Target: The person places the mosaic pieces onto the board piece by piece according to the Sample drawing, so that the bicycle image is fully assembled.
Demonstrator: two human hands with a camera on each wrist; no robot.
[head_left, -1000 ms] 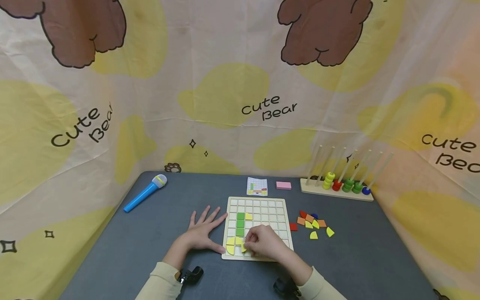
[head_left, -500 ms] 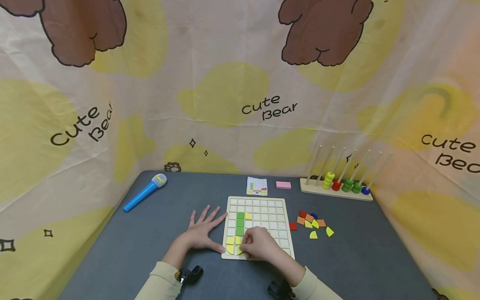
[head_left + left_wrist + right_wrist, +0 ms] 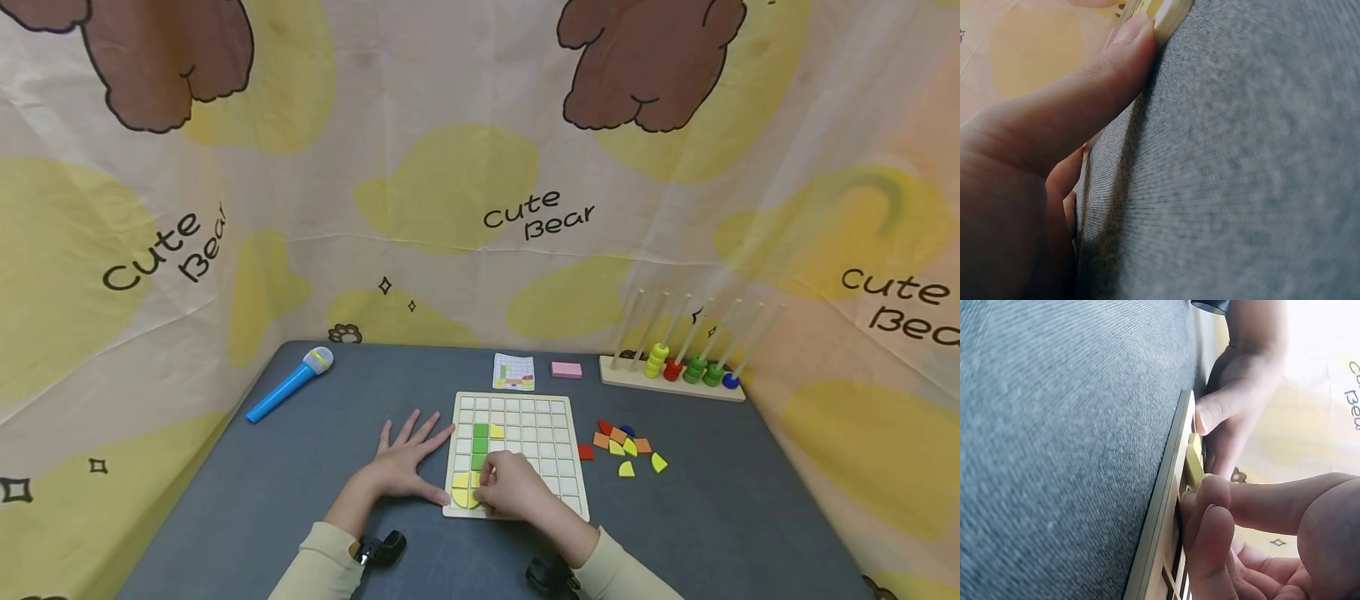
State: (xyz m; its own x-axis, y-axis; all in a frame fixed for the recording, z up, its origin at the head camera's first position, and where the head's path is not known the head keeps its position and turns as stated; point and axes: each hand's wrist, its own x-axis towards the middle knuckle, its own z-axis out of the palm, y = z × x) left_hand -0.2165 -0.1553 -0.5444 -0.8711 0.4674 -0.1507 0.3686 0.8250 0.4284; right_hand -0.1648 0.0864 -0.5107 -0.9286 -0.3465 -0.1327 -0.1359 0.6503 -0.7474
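Observation:
My right hand [image 3: 517,485] is over the lower left of a pale wooden grid board [image 3: 555,422], pinching a yellow quarter-circle tile [image 3: 473,500] between thumb and finger. That tile lies against other yellow tiles [image 3: 460,492] in the corner, and the fingers partly cover it. In the right wrist view a yellow tile [image 3: 1194,456] stands slightly raised at the fingertips. Fingers spread, my left hand [image 3: 405,468] rests beside the board, its thumb [image 3: 1097,81] against the board's edge. Green square tiles [image 3: 480,446] form a column, with one yellow tile [image 3: 497,431] beside its top.
Right of the board lie loose red, orange, yellow and blue tiles [image 3: 626,448]. Behind it are a printed pattern card [image 3: 513,372] and a pink block [image 3: 566,370]. A toy microphone [image 3: 288,387] lies at left; a bead-peg rack [image 3: 671,379] stands back right.
My right hand has slid a little left with the yellow tile, bringing it against the corner tiles. The left hand has stayed in place.

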